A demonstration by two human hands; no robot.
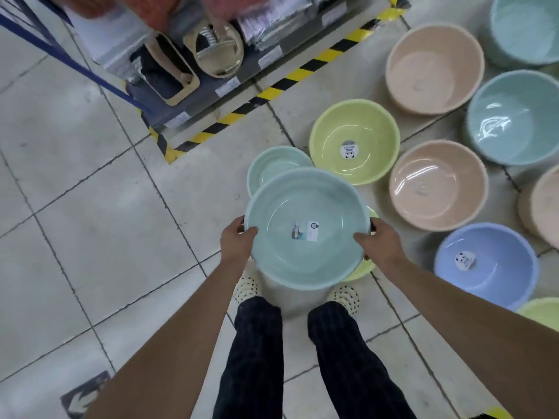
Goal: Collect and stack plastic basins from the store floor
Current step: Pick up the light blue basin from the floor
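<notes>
1. The mint-green basin is held mouth up and about level in front of the person's legs, off the tiled floor. It has a label stuck in its bottom.
2. The left hand grips the left rim and the right hand the right rim. Each thumb lies over the edge inside the bowl, and the fingers wrap underneath, mostly hidden.
3. The basin is round, so it has no long axis. It sits squarely between the hands, and neither is nearer.
4. A sliver of a yellow-green basin shows under its right edge. I cannot tell whether the two touch.
5. A second mint basin lies on the floor just ahead, partly covered in view by the held one's far rim. It is probably the nearest same-colour partner for nesting, reached by moving straight forward and down.
6. To the right lie another yellow-green basin, peach basins, a blue basin and teal ones.
7. A shelf rack edged with hazard tape stands ahead on the left.
</notes>
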